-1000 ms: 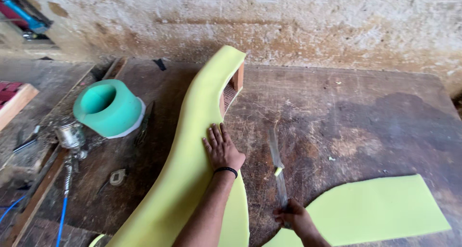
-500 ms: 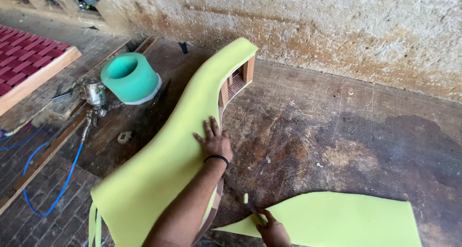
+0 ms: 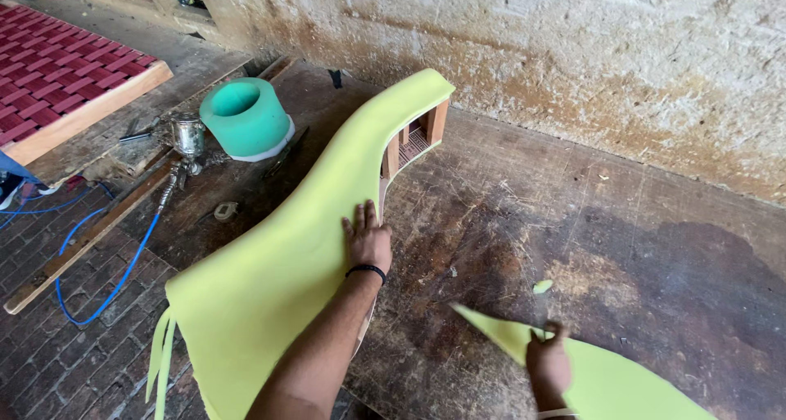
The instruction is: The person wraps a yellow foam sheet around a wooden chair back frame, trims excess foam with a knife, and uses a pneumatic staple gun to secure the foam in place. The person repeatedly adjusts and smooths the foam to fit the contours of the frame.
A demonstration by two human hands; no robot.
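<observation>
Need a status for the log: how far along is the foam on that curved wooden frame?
Done: the yellow-green foam sheet covers the top of the curved wooden frame, and an offcut lies apart on the floor. In hand: the left hand presses flat on the foam; the right hand grips something thin at the offcut, too hidden to identify. Left: loose strips hang at the near end, and the frame's side is bare.
</observation>
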